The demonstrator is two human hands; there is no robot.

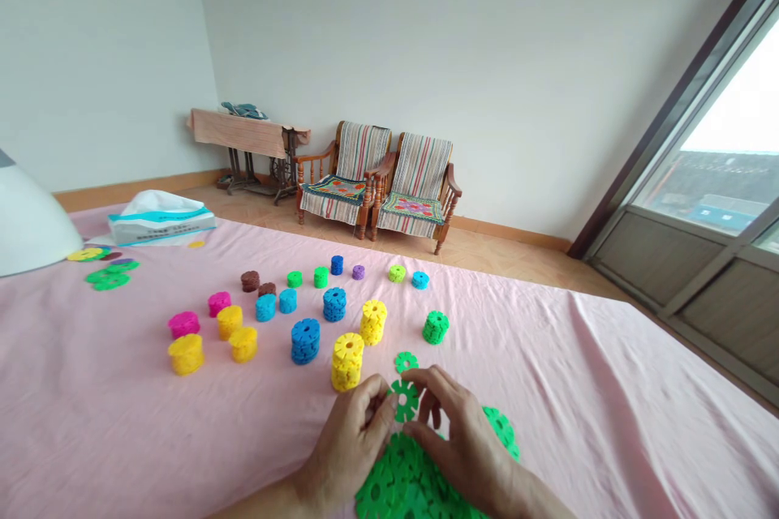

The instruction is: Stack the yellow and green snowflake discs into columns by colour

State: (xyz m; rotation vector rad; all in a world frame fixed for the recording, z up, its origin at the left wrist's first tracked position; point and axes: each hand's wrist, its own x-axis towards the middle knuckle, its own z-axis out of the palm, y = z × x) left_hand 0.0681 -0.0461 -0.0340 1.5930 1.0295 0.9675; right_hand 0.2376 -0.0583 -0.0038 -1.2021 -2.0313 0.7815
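Between my hands stands a green notched plastic disc (402,401) with a round centre hole, held up facing me. My left hand (359,430) pinches its left edge between thumb and finger. My right hand (459,430) curves around the other side, index finger at the top edge and thumb at the lower edge. Under both hands spreads a pile of loose green discs (407,478), partly hidden by the right hand. Just beyond the held disc lies a small green disc (406,362). A yellow disc stack (347,361) rises close to my left hand.
Several more stacks stand farther out on the pink cloth (548,389), including a blue stack (305,340) and a green stack (436,327). At the far left are loose mixed discs (109,276), a tissue pack (161,223) and a white rounded object (36,227). Chairs (414,195) stand beyond.
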